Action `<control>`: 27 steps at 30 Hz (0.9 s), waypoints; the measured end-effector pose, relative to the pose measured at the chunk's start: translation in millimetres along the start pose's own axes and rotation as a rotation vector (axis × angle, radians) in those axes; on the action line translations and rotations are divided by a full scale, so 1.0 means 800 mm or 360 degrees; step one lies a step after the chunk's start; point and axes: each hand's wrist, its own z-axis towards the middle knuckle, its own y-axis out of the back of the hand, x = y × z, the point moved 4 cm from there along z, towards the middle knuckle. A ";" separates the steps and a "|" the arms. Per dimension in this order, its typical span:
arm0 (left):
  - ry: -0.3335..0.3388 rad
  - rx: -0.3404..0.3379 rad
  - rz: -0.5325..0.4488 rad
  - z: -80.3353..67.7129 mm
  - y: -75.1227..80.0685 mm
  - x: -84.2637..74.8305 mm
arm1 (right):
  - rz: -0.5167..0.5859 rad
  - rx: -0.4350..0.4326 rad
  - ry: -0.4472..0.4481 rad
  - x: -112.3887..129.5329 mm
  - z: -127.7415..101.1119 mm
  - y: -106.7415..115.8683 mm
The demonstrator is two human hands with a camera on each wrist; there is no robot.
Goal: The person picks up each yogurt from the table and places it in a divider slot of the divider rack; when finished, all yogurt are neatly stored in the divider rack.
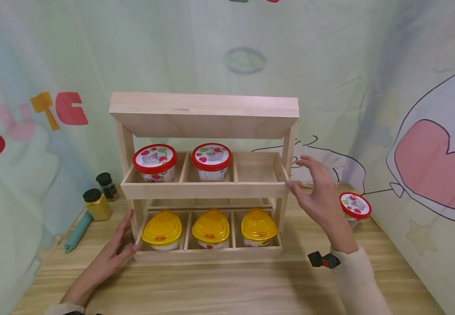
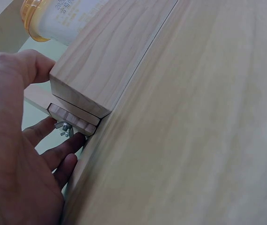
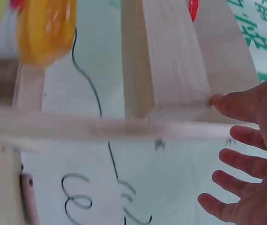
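Head view: a two-tier wooden rack (image 1: 203, 188) stands on the table (image 1: 227, 284) against a printed backdrop. Its upper tray holds two red-lidded cups (image 1: 154, 162), with the right compartment bare; the lower tray holds three yellow-lidded cups (image 1: 210, 227). The left hand (image 1: 113, 251) lies at the rack's lower left corner, fingers straight, touching the base. The right hand (image 1: 317, 192) is spread, fingers relaxed, thumb tip at the right end of the upper tray. A third red-lidded cup (image 1: 355, 208) stands on the table just behind that hand. Two dark-capped jars (image 1: 98, 203) and a teal tube (image 1: 78, 231) lie left of the rack. Left wrist view: left hand (image 2: 16, 154) with thumb on the base's corner block, fingers extended under it beside a wing nut (image 2: 64, 128); nothing gripped. Right wrist view, blurred: right hand (image 3: 248, 154) splayed, thumb tip touching the tray's corner, remaining fingers clear of the wood.
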 end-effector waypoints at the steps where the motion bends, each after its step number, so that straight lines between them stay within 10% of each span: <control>1: -0.0006 -0.0001 -0.0007 0.000 0.000 0.000 | -0.0022 -0.0014 -0.0015 -0.006 -0.002 0.003; 27: -0.0022 0.0005 -0.0035 -0.001 -0.002 0.000 | -0.0245 -0.0221 -0.0286 -0.157 -0.063 0.043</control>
